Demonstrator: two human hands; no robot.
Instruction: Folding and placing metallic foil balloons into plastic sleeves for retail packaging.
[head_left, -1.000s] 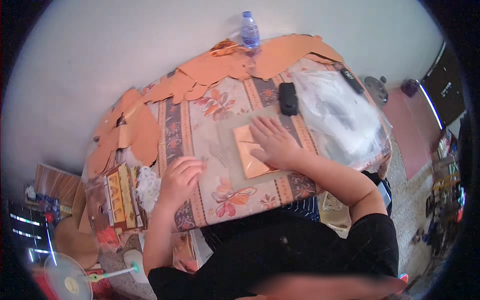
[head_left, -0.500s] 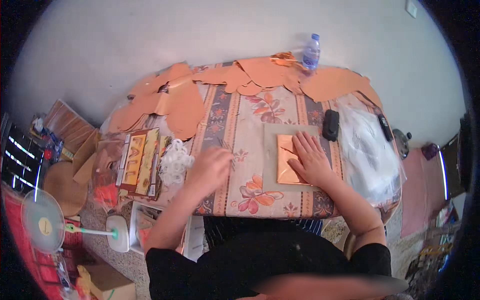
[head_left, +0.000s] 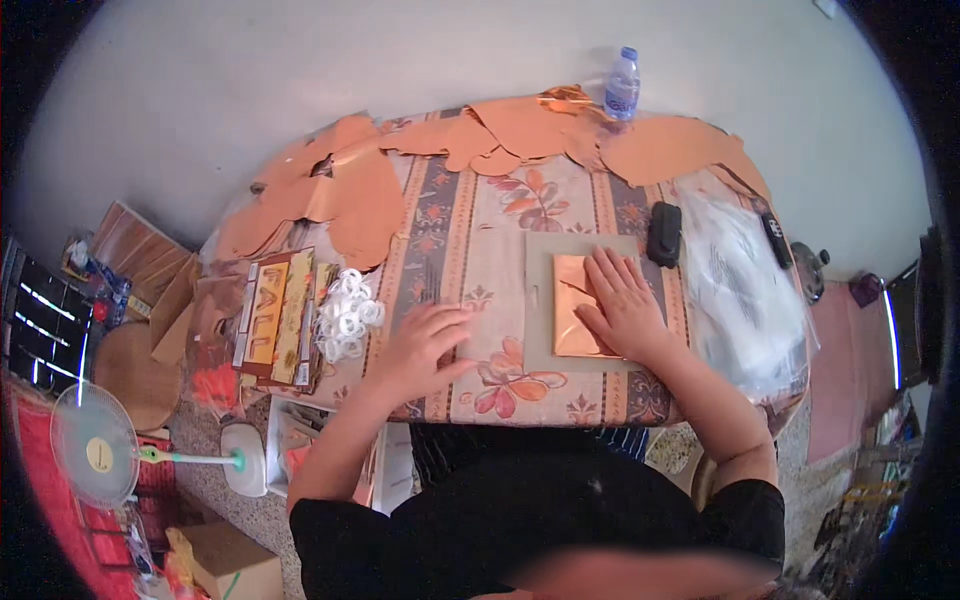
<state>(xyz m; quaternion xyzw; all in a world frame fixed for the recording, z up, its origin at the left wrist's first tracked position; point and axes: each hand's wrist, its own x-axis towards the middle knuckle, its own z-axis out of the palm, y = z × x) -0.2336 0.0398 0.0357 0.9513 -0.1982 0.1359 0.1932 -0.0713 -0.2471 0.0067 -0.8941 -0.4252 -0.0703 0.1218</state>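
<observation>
Flat on a shiny copper-orange foil sheet or packet (head_left: 570,320) lies my right hand (head_left: 628,305), its fingers stretched out. The foil rests on a grey board (head_left: 541,270) and has a dark jagged line near its top. My left hand (head_left: 425,345) hovers over the patterned tablecloth (head_left: 490,290), left of the board. Its fingers are apart, and I see nothing in them. Beside that hand, further left, is a heap of white rings (head_left: 347,318). A stack of printed cards or packs in yellow and brown (head_left: 275,320) sits left of the rings.
Orange cut sheets (head_left: 520,130) spread along the table's far side, near a water bottle (head_left: 622,88). On the right are a black case (head_left: 664,235), clear plastic bags (head_left: 740,290) and a black handheld object (head_left: 775,240). A fan (head_left: 100,450) stands at lower left.
My left hand has moved slightly down, and its fingers have gone from curled to spread. My right hand stays flat on the foil. The whole view has shifted slightly.
</observation>
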